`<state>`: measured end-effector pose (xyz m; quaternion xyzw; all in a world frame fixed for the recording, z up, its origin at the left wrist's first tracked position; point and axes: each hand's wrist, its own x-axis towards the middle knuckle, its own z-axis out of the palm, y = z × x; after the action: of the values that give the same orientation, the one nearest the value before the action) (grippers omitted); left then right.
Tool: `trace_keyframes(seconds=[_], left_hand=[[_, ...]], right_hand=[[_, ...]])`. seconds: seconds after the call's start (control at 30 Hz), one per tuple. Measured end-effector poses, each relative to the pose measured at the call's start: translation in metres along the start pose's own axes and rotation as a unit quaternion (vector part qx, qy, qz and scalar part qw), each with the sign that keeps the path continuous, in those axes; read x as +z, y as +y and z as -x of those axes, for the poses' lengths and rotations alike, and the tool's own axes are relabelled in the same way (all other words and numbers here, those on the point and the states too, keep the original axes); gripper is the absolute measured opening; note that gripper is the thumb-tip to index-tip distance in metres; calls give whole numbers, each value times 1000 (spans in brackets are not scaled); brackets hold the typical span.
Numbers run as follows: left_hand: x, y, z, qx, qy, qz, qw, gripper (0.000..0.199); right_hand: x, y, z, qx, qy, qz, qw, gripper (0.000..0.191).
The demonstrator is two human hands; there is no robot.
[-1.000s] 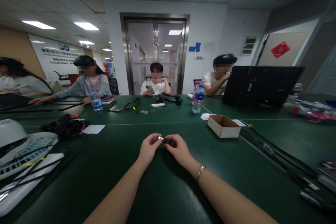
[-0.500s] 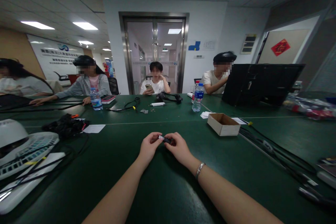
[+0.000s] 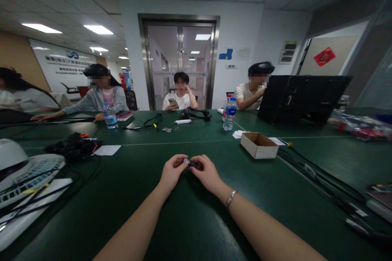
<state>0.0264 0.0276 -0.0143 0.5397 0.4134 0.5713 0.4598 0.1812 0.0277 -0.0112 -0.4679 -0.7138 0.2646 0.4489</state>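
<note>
Above the green table, a small black USB stick (image 3: 193, 164) with a silver metal end spans the gap between both hands. My left hand (image 3: 172, 171) pinches the silver end between thumb and fingertips. On the black end, my right hand (image 3: 207, 171) has its thumb and fingers closed, partly covering it. A silver bracelet (image 3: 231, 200) circles my right wrist. To the right of my hands stands an open cardboard box (image 3: 259, 153); its inside floor is hidden from this angle.
Water bottles (image 3: 229, 115), a black headset (image 3: 196, 113) and a white slip (image 3: 107, 150) lie or stand farther off. A white fan (image 3: 39, 167) is at left, cables (image 3: 318, 175) and a monitor (image 3: 301, 98) at right. Several people sit around the table.
The view has shifted slightly, so the surroundings sit a little further left. Both hands keep their grip on the USB stick, with hardly any movement.
</note>
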Motion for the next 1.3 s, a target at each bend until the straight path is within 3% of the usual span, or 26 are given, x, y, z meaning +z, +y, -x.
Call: trace_keyframes(seconds=[0.6,0.8,1.03,1.3], left_hand=[[-1,3,1,-12,-3,34,999,35],[-2,2,1,0,-17,20,1000,27],[0,6,2,-21,17,7,1000,31],[-1,3,1,-19,8,7,1000,30]], right_hand=[[0,-3,0,-2,-2,-8,1000,20],[-1,-3,1,6,-11,-8,1000,19],[-1,-3,1,-11,-3,0,1000,19],[-1,-2,1,-15,-3,-4,1000,19]])
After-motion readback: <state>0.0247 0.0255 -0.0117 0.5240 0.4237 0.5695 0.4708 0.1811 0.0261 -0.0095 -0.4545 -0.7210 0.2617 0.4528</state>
